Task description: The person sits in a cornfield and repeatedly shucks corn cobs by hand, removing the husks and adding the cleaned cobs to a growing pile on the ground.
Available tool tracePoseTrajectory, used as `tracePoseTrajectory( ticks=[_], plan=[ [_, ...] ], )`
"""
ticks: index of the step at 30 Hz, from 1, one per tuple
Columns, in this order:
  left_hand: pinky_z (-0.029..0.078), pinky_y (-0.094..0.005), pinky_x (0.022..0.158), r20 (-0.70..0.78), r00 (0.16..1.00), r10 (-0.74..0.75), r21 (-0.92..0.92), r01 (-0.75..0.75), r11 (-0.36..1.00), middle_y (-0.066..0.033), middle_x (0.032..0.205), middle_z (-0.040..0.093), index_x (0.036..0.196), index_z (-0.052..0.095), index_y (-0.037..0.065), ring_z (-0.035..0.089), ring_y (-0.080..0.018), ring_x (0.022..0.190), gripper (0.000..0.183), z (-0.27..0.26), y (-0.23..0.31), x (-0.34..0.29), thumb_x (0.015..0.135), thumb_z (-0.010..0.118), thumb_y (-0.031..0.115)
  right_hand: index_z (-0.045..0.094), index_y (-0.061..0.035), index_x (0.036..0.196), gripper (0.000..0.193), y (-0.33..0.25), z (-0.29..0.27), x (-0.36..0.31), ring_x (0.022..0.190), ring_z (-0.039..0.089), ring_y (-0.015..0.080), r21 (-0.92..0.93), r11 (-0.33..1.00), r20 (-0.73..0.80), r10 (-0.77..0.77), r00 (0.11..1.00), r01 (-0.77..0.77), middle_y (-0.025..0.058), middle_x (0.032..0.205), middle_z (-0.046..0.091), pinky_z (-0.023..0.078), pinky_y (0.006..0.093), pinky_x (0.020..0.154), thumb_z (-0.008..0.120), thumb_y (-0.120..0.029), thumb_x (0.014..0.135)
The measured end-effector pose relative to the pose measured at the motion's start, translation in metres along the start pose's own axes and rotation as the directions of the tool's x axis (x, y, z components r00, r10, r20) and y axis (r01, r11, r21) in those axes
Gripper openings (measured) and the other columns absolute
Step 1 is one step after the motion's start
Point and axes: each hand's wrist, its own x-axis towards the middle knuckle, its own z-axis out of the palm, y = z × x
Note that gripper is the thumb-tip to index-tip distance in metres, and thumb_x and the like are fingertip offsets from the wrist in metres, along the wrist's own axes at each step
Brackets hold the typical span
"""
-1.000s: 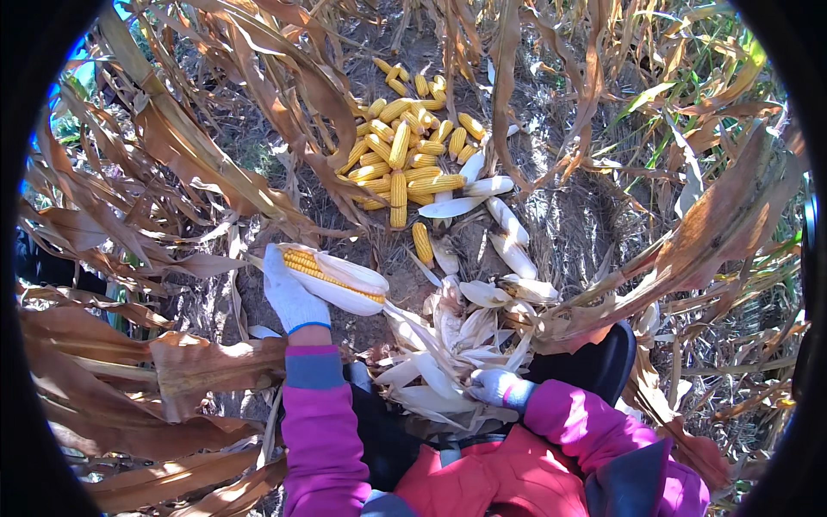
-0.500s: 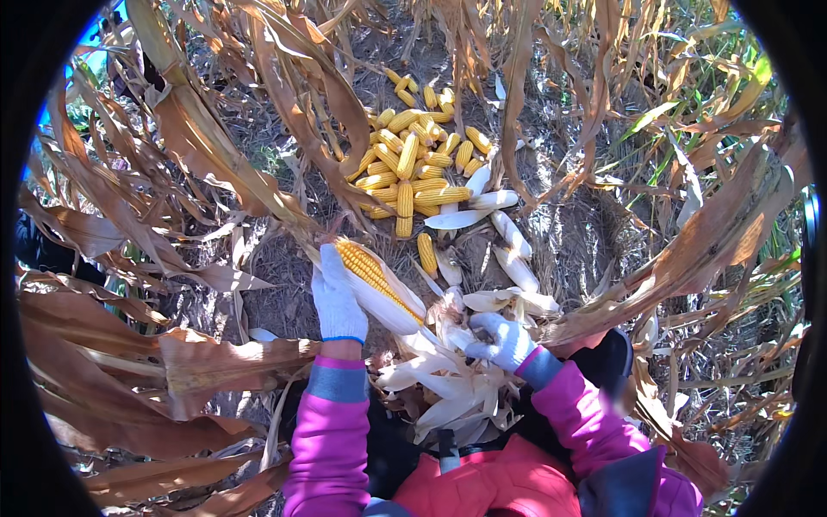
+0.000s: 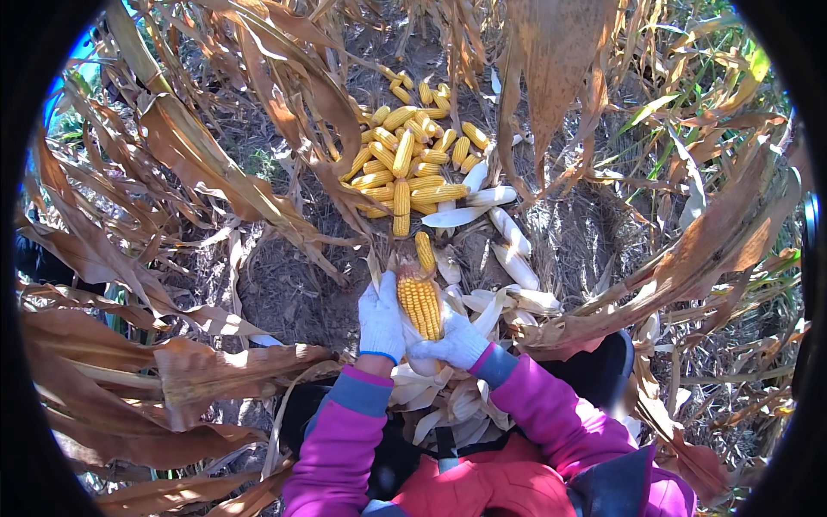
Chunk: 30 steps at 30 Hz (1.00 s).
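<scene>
A partly husked ear of corn (image 3: 419, 308) stands between my two white-gloved hands in front of my body, yellow kernels bared and dry silk at its tip. My left hand (image 3: 380, 320) is closed along its left side, over pale husk. Round its lower right side wraps my right hand (image 3: 451, 341), the thumb crossing its lower part. The base of the ear is partly hidden by the gloves and husk. Peeled husks (image 3: 465, 401) lie heaped below my hands, near my lap. One bare yellow cob (image 3: 425, 252) lies on the ground just beyond the ear's tip.
Farther off is a pile of husked corn (image 3: 403, 159). Pale husk pieces (image 3: 514, 265) are scattered to its near right. Dry cornstalk leaves (image 3: 237, 375) reach in from the left, and a bent stalk (image 3: 689, 271) arches in from the right. Green leaves (image 3: 650, 110) grow at far right.
My right hand has moved from the loose husks up and left onto the ear. My left hand has shifted right with the ear, which now stands more upright and shows more kernels.
</scene>
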Motion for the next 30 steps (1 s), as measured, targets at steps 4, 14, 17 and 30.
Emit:
tracePoseTrajectory(
  ticks=[4,14,17,30],
  plan=[
    [0.051,-0.0296,0.080,0.081,0.994,0.073,0.150,-0.085,0.985,-0.0105,0.105,0.069,0.120,0.062,-0.006,0.062,-0.0133,0.091,0.039,-0.003,-0.007,0.006,0.104,0.053,0.029,0.049,-0.0006,0.141,0.077,-0.006,-0.007,-0.004,0.115,0.060,0.0161,0.203,0.969,0.102,0.125,0.987,-0.144,0.0072,0.128,0.063,0.046,0.0315,0.102,0.086,-0.018,0.076],
    [0.049,-0.0280,0.079,0.349,0.935,-0.070,0.268,-0.028,0.963,-0.0058,0.101,0.067,0.117,0.062,-0.005,0.057,-0.0103,0.089,0.043,-0.005,0.001,-0.003,0.105,0.052,0.035,0.051,-0.0009,0.139,0.074,0.001,-0.034,-0.026,0.116,0.057,0.0134,0.252,0.934,0.344,0.157,0.926,-0.252,0.0053,0.129,0.062,0.046,0.0318,0.103,0.087,-0.014,0.076],
    [0.050,-0.0289,0.082,0.230,0.971,-0.061,0.203,0.013,0.979,-0.0081,0.104,0.068,0.118,0.062,-0.004,0.061,-0.0134,0.091,0.037,-0.006,-0.013,0.003,0.105,0.053,0.029,0.051,-0.0040,0.140,0.073,0.002,-0.025,-0.026,0.113,0.059,0.0141,0.247,0.947,0.271,0.134,0.953,-0.204,0.0061,0.125,0.063,0.045,0.0303,0.103,0.085,-0.016,0.077],
    [0.049,-0.0279,0.069,0.148,0.989,0.013,0.078,-0.024,0.997,-0.0052,0.077,0.061,0.090,0.061,0.003,0.057,-0.0120,0.071,0.037,0.005,-0.004,-0.003,0.103,0.053,0.037,0.033,-0.0038,0.152,0.071,0.042,-0.021,-0.009,0.120,0.059,0.0188,0.878,0.472,-0.008,0.173,0.985,-0.076,0.0083,0.132,0.058,0.046,0.0324,0.104,0.067,-0.008,0.090]
  ],
)
